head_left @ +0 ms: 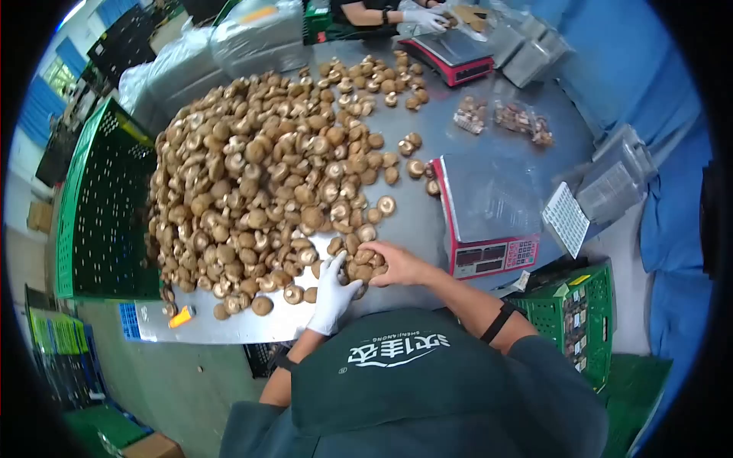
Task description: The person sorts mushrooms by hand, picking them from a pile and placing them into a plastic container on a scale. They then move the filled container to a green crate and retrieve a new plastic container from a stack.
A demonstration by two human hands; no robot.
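A large pile of brown shiitake mushrooms (pixel 244 175) spreads over the metal table (pixel 416 221). At its near edge, a small cluster of shiitake mushrooms (pixel 363 267) sits between my two hands. My left hand (pixel 333 296), in a white glove, cups the cluster from the left with curved fingers. My bare right hand (pixel 401 266) wraps round it from the right, fingers and thumb bent over the caps. The undersides of the cluster and some fingertips are hidden.
Right of my hands stands a red-framed scale (pixel 492 214), beside a white grid tray (pixel 566 219) and stacked clear containers (pixel 615 175). A second scale (pixel 450 57) is near a co-worker's gloved hands (pixel 427 19). Green crates (pixel 114 206) flank the table; an orange-handled tool (pixel 181 317) lies front left.
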